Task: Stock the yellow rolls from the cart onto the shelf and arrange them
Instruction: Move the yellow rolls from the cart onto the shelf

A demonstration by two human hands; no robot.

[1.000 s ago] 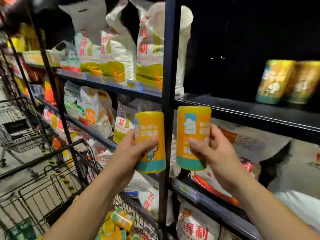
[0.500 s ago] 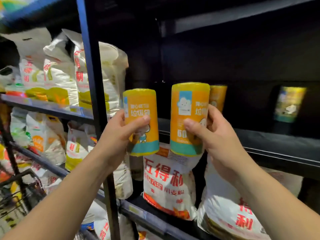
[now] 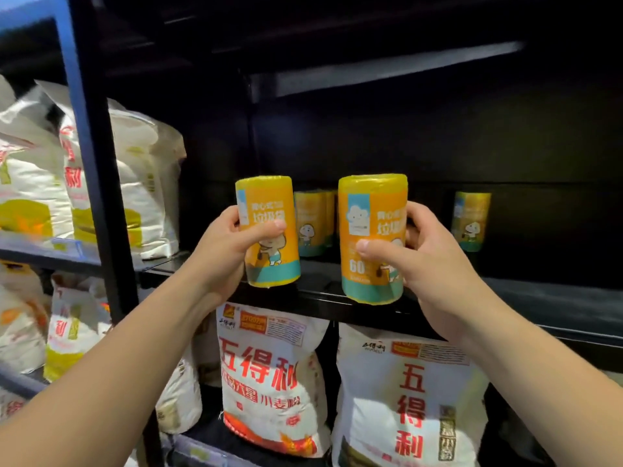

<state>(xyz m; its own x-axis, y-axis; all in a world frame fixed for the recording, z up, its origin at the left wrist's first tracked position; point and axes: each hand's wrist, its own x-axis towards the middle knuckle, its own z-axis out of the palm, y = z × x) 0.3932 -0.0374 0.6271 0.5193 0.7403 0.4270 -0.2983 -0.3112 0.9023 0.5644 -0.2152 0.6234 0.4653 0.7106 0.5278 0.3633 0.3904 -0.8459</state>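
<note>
Yellow roll [image 3: 269,230] stands upright in the left grip [image 3: 229,244], fingers curled round it; a second yellow roll [image 3: 372,244] is clasped likewise by the right grip [image 3: 428,264]. Both hang at the black shelf [image 3: 539,298] front edge. More rolls [image 3: 313,224] stand further back on it, a lone roll [image 3: 472,220] toward its right, flour bags [image 3: 269,382] below.

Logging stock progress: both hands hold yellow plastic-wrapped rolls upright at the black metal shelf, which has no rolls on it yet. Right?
No: the head view shows shelved yellow rolls standing on the black metal shelf. The left hand and right hand do hold their rolls upright.
</note>
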